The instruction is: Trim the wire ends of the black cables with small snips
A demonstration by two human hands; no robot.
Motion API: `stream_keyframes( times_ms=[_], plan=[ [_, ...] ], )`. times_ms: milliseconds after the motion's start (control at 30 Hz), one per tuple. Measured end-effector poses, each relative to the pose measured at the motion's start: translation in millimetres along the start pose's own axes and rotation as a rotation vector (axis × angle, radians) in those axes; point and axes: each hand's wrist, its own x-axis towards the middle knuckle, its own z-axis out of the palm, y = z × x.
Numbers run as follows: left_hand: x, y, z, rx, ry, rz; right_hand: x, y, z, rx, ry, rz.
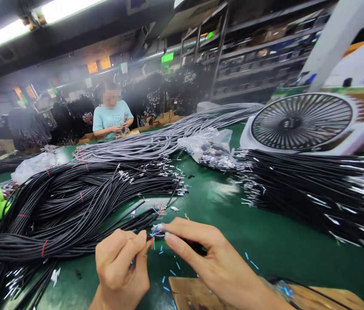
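Above the green tabletop, my left hand (120, 262) is closed, pinching the end of a black cable (149, 237). Thin coloured wires (154, 232), blue, purple, red and green among them, fan out of that end. My right hand (212, 249) faces it, thumb and forefinger closed around a small silvery-grey piece (160, 227) that meets the wires. Whether it is a connector I cannot tell. Something dark shows under the right palm, mostly hidden. Just beyond the fingers lie more black cables (139, 218) with bare coloured wire ends.
Tied black cable bundles (81, 202) cover the left; grey cables (143, 144) lie behind. A plastic bag of small parts (207, 148) sits mid-table. Rightward are a fan (301, 122) and black cables (298, 189). A wooden board (185, 292) is at the front. A person (112, 116) works opposite.
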Motion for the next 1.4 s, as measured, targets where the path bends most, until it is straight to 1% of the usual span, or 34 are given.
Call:
stream_keyframes(
  times_ms=[167, 367, 500, 700, 767, 900, 967, 1000, 1067, 1100, 1167, 1300, 1400],
  plan=[
    [-0.5, -0.2, 3.9, 0.038, 0.033, 0.058, 0.1, 2.2, -1.3, -0.032, 0.031, -0.006],
    [7.9, 6.6, 0.5, 0.078, 0.060, 0.053, -0.8, 2.0, -1.3, -0.055, 0.070, -0.027],
    [9.2, 6.0, -0.9, 0.087, 0.045, 0.029, 0.3, 0.8, -1.2, -0.052, 0.080, -0.043],
    [4.9, 0.1, 2.4, -0.052, -0.050, -0.132, -0.8, 1.1, -0.2, -0.054, 0.100, -0.067],
    [4.2, -1.4, 3.3, -0.117, -0.080, -0.222, -1.1, 1.1, 0.1, -0.066, 0.107, -0.069],
    [4.3, -0.6, 3.7, -0.271, -0.146, -0.450, -1.1, 1.1, 0.2, -0.068, 0.094, -0.062],
    [5.0, 1.3, 4.0, -0.334, -0.167, -0.530, -1.0, 1.2, -0.1, -0.057, 0.080, -0.054],
    [5.4, 2.3, 4.2, -0.350, -0.163, -0.546, -1.0, 1.3, -0.4, -0.057, 0.083, -0.043],
    [6.1, 4.3, 4.8, -0.338, -0.136, -0.536, -0.7, 1.3, -1.0, -0.064, 0.111, -0.004],
    [6.2, 5.3, 5.0, -0.313, -0.115, -0.509, -0.5, 1.2, -1.2, -0.064, 0.131, 0.021],
    [5.8, 7.2, 5.6, -0.234, -0.072, -0.416, 0.1, 0.8, -1.2, -0.052, 0.149, 0.063],
    [4.4, 9.4, 6.8, -0.106, -0.017, -0.188, 1.4, 0.0, 0.4, -0.023, 0.115, 0.090],
    [4.1, 8.9, 8.3, -0.052, -0.011, -0.104, 1.8, 1.0, 1.0, -0.015, 0.095, 0.098]
  ],
)
